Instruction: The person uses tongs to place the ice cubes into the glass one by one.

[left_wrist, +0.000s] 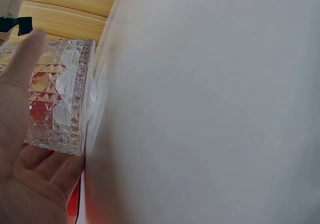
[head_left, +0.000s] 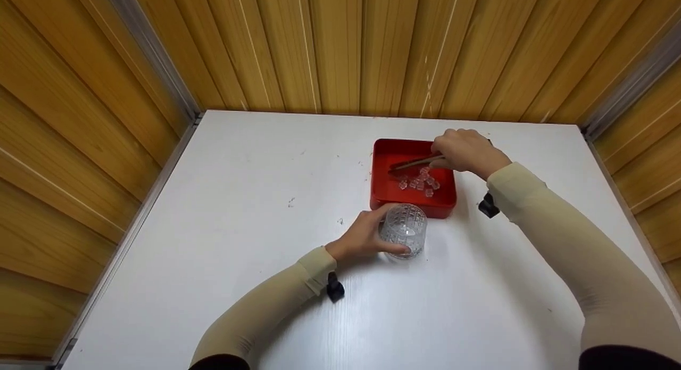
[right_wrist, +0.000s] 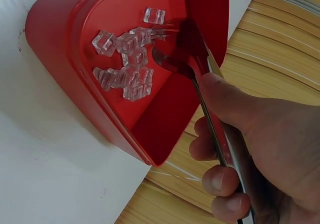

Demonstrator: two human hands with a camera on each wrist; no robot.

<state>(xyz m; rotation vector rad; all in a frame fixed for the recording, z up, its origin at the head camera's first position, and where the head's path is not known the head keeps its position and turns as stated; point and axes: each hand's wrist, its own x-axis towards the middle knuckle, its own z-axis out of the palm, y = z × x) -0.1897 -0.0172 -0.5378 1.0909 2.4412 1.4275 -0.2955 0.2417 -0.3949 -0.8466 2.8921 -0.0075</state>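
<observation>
My left hand [head_left: 363,236] holds a clear cut-glass tumbler [head_left: 406,229], thumb on the near side and fingers behind. The tumbler stands upright on the white table, just in front of a red square box [head_left: 379,173]. In the left wrist view, the patterned wall of the tumbler [left_wrist: 62,91] sits between thumb and fingers. My right hand [head_left: 468,151] grips metal tongs [right_wrist: 212,126] over the box's far right side. One tong end is spoon-shaped, the other looks like a fork. Several clear ice-like cubes [right_wrist: 126,43] lie inside the box, beside the tong tips.
The white table [head_left: 255,199] carries a few small dark marks. Behind it stands a wood-patterned panel wall [head_left: 335,50], with more panels at both sides. Black wrist straps [head_left: 488,205] show at both sleeves.
</observation>
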